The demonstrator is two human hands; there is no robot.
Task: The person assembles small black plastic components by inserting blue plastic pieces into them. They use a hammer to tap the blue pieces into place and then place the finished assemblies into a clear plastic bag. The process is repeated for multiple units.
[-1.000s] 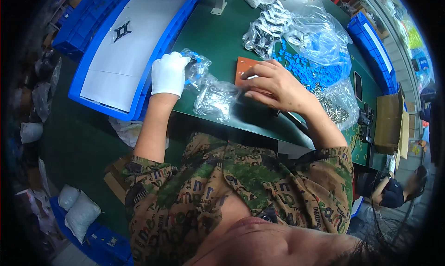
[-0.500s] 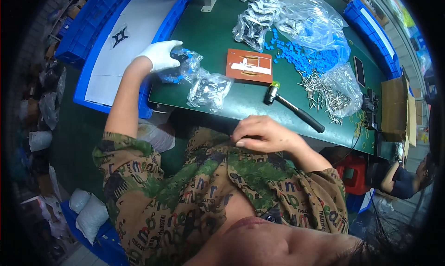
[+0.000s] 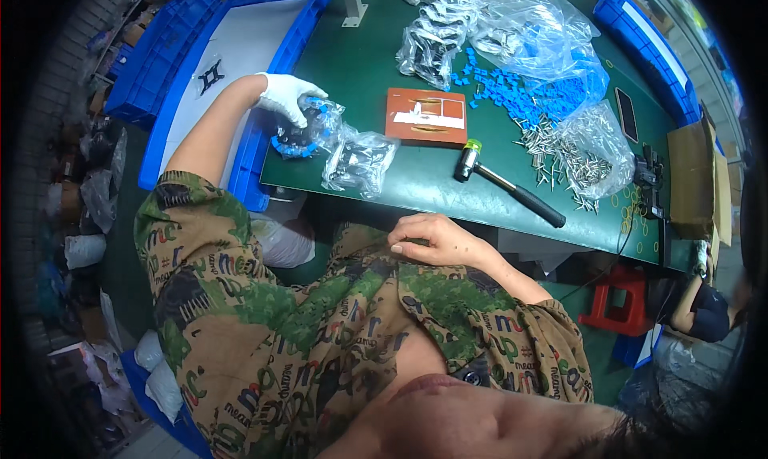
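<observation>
My left hand (image 3: 290,99), in a white glove, curls its fingers over the top of a clear plastic bag (image 3: 324,117) at the table's left edge. Inside the bag are black parts with blue pieces along them. Touching it on the right lies a second clear bag (image 3: 360,161) of dark parts. My bare right hand (image 3: 432,237) rests near my lap, just off the table's front edge, its fingers curled together and nothing visible in them. A mallet (image 3: 512,189) with a black grip and a yellow-green face lies beyond it, below a brown box (image 3: 426,117).
Blue caps (image 3: 528,97) and silver metal pins (image 3: 552,151) lie heaped at right, partly under clear bags. A phone (image 3: 626,115) lies beyond them. At left, a blue tray (image 3: 172,127) holds a bagged black frame (image 3: 211,75). A red stool (image 3: 620,303) stands lower right, near another person.
My left hand has gone from spread fingers beside the bag to fingers closed over it, and the bag has tipped. My right hand has shifted slightly left and down.
</observation>
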